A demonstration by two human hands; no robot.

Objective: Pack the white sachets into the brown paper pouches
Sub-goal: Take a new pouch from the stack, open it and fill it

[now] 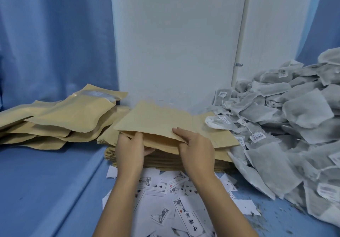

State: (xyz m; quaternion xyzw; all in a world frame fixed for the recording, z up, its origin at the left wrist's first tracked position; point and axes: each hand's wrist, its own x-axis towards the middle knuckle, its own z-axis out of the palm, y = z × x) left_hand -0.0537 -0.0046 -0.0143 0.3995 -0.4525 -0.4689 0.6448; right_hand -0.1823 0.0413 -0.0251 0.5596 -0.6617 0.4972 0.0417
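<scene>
A flat brown paper pouch [152, 121] is lifted at its near edge off a stack of empty pouches [223, 143] in the middle. My left hand [129, 150] pinches the pouch's near left edge, thumb on top. My right hand [195, 146] pinches the near edge further right, fingers curled under it. A big heap of white sachets [298, 119] with barcode tags fills the right side; one sachet [219, 122] lies on the stack. Filled brown pouches [71, 115] are piled at the left.
Several loose printed white labels [176, 205] lie scattered on the blue cloth surface [46, 181] in front of the stack. A white wall panel [176, 40] and blue curtains stand behind. Dry crumbs litter the cloth at the lower right.
</scene>
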